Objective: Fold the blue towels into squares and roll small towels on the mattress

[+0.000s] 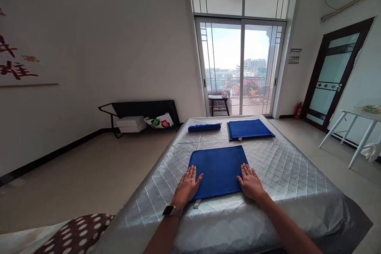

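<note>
Surface (285,170): quilted silver | left hand (187,183), right hand (250,182) flat on blue cloth (218,172) | glass doors (242,67) beyond

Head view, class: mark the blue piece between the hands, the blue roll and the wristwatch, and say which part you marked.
Blue piece (219,172): head view, the middle of its flat upper surface.
Blue roll (204,127): head view, about the middle of its length.
Wristwatch (169,210): head view, its dark screen.
</note>
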Demonstrator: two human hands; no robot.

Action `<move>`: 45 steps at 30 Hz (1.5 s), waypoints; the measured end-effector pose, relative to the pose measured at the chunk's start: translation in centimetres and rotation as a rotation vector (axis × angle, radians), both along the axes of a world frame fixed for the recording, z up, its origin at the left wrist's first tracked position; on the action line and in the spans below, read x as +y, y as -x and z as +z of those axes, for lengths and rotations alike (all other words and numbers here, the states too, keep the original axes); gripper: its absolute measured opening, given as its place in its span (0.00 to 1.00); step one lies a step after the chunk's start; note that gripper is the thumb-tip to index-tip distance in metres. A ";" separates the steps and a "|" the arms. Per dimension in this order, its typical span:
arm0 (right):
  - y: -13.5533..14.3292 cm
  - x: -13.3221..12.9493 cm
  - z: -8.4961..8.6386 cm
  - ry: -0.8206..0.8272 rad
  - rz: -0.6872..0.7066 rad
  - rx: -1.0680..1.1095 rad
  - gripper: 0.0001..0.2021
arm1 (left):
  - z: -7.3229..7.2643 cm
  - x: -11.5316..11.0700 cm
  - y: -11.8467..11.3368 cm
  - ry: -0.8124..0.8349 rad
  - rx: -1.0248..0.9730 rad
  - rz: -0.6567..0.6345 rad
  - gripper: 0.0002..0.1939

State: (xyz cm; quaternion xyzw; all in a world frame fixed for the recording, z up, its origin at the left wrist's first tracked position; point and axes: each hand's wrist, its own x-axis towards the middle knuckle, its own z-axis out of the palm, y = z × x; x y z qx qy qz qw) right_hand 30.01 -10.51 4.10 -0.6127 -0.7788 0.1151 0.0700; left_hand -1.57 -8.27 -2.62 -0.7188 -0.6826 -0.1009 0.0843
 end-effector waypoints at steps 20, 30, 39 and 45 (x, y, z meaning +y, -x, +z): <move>0.0 -0.7 -0.2 -0.016 0.002 0.009 0.32 | 2.4 -0.7 -15.4 0.166 -0.071 -0.353 0.35; 0.2 -0.8 0.6 0.026 -0.024 0.023 0.33 | -0.3 -4.7 0.5 0.110 -0.030 0.026 0.35; -0.3 -0.5 0.3 0.037 -0.032 -0.028 0.34 | -0.3 -5.4 0.0 0.008 -0.042 0.022 0.35; 0.0 2.7 2.1 -0.008 -0.011 -0.059 0.33 | -0.3 -5.6 -0.2 -0.020 -0.087 0.047 0.32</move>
